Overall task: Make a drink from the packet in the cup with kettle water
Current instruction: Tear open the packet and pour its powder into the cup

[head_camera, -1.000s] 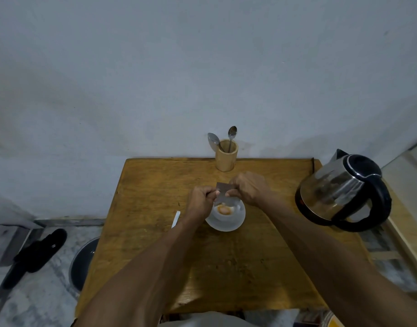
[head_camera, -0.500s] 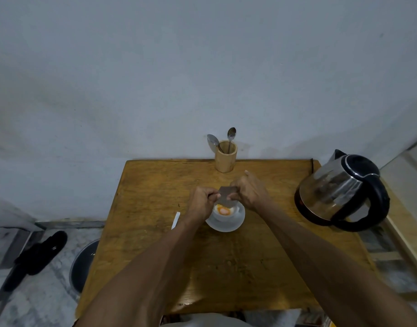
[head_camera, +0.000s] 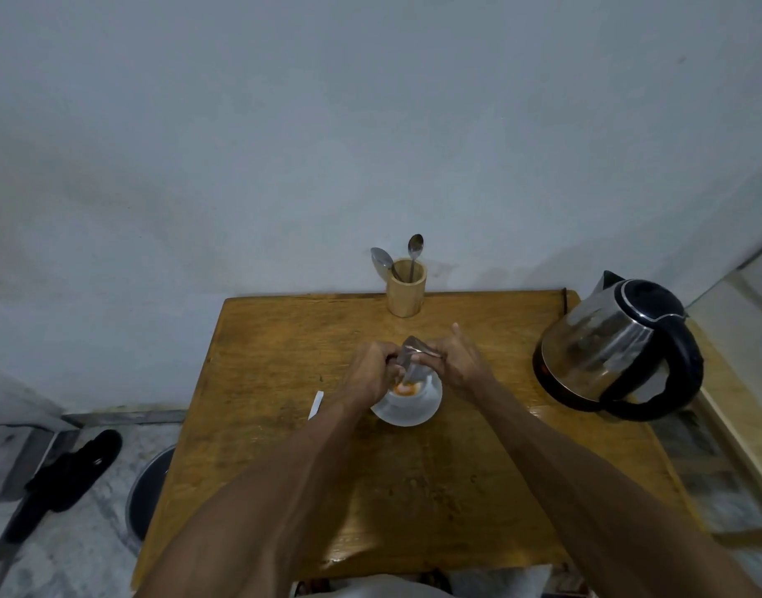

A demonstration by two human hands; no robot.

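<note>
A small grey packet [head_camera: 411, 360] is held upside down over a white cup [head_camera: 407, 392] that stands on a white saucer [head_camera: 429, 407] in the middle of the wooden table [head_camera: 284, 347]. Orange powder [head_camera: 404, 388] lies in the cup. My left hand [head_camera: 368, 373] pinches the packet's left side and my right hand [head_camera: 452, 362] pinches its top right, both just above the cup. A steel kettle [head_camera: 616, 343] with a black handle sits at the table's right edge.
A wooden holder [head_camera: 406, 287] with two spoons stands at the table's back edge by the wall. A torn white strip [head_camera: 315, 405] lies left of the saucer. On the floor at left are a dark round bin [head_camera: 148, 489] and a black sandal [head_camera: 73, 468].
The packet has been folded and squeezed more between both hands over the cup. The hands stay almost in place; the view has shifted slightly.
</note>
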